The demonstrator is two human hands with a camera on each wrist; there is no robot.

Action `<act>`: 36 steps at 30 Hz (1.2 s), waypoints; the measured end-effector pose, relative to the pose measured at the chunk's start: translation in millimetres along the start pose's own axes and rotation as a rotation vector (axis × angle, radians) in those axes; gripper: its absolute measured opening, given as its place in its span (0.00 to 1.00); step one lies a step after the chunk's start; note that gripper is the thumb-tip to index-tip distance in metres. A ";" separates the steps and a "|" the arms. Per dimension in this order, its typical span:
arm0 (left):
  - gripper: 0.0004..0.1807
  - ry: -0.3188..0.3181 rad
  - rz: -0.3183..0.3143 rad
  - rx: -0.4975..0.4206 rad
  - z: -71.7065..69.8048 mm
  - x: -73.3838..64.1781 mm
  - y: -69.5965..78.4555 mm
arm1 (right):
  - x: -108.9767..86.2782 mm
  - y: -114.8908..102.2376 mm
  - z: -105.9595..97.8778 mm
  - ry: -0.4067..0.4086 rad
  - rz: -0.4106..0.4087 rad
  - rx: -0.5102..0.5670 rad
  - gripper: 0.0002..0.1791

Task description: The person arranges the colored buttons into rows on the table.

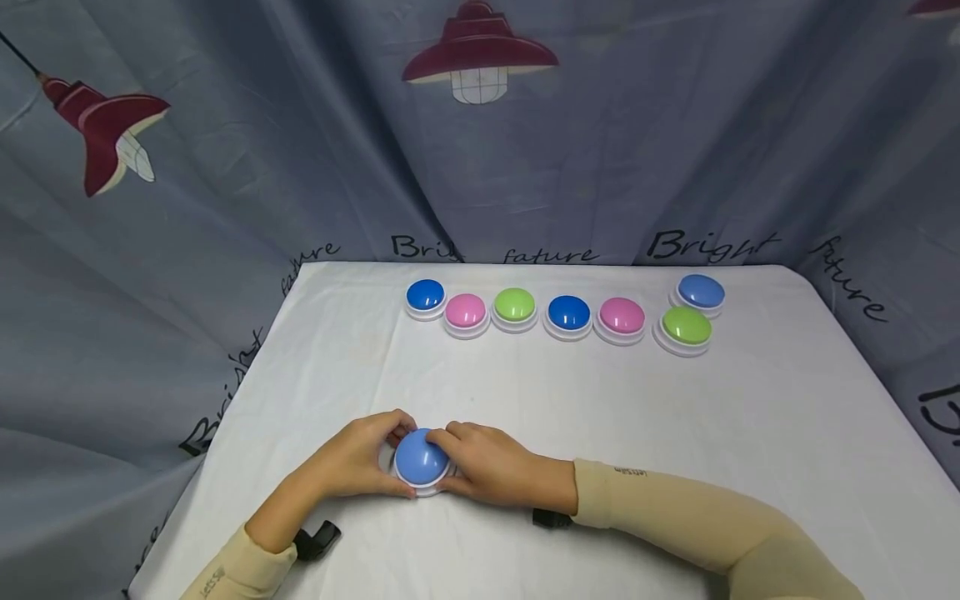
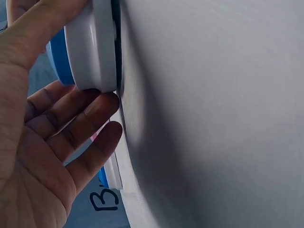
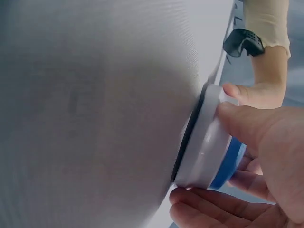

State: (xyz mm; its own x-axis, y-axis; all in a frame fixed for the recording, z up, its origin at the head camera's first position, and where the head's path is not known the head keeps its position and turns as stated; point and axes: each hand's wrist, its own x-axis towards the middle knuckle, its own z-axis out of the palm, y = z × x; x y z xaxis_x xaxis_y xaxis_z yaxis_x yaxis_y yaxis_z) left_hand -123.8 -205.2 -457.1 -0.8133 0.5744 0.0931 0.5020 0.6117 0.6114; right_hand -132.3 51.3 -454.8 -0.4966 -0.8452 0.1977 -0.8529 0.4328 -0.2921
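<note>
A round push button with a light blue dome and white base sits near the front of the white table, between both hands. From its left side, my left hand grips the base, thumb at the near edge and fingers at the far edge. My right hand holds it from the right, with the thumb at the near side of the base and a finger over the dome. The right wrist view shows the white base with a dark underside, close over the cloth and slightly tilted in that view.
Along the back of the table stand several more buttons: dark blue, pink, green, dark blue and pink. Back right, a green button stands before a light blue one. Curtains hang behind.
</note>
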 end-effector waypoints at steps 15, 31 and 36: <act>0.45 -0.099 -0.028 0.056 -4.3 3.9 0.4 | 2.3 4.2 0.7 -0.033 -0.022 -0.013 0.33; 0.24 -0.134 -0.050 -0.077 -43.3 58.8 -15.7 | 36.1 69.8 -32.8 0.012 0.173 0.118 0.25; 0.24 -0.052 -0.048 -0.079 -41.7 90.6 -29.7 | 46.3 96.9 -43.0 0.088 0.193 0.072 0.23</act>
State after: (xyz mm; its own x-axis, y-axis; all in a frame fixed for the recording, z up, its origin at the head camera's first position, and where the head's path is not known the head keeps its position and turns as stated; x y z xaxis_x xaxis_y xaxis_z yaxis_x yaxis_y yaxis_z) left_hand -224.7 -194.1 -434.1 -0.8183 0.5743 0.0232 0.4368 0.5952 0.6745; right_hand -244.8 67.7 -433.7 -0.6646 -0.7166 0.2115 -0.7283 0.5580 -0.3977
